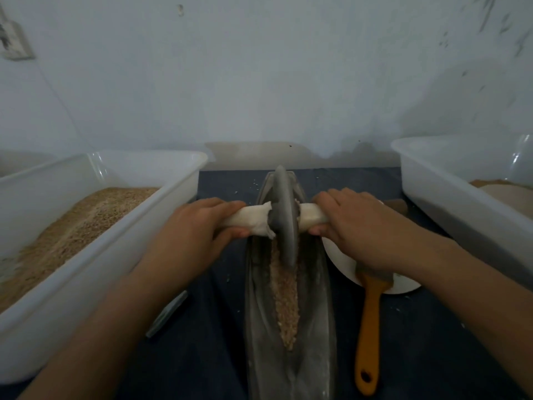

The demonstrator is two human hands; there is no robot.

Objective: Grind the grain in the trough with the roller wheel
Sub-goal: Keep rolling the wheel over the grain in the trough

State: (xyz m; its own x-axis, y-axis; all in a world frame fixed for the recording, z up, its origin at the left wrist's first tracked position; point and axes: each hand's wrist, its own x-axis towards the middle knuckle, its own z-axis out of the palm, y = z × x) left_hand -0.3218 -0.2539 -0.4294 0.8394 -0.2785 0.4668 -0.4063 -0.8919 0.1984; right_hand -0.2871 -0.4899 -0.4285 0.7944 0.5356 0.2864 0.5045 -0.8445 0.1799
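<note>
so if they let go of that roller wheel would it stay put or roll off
The roller wheel is a thin disc standing on edge in the narrow trough, so it would probably tip sideways until its handle caught the rim. The groove likely stops it rolling off. It looks like dense metal or stone, probably heavy; both the left hand and the right hand grip it.
</note>
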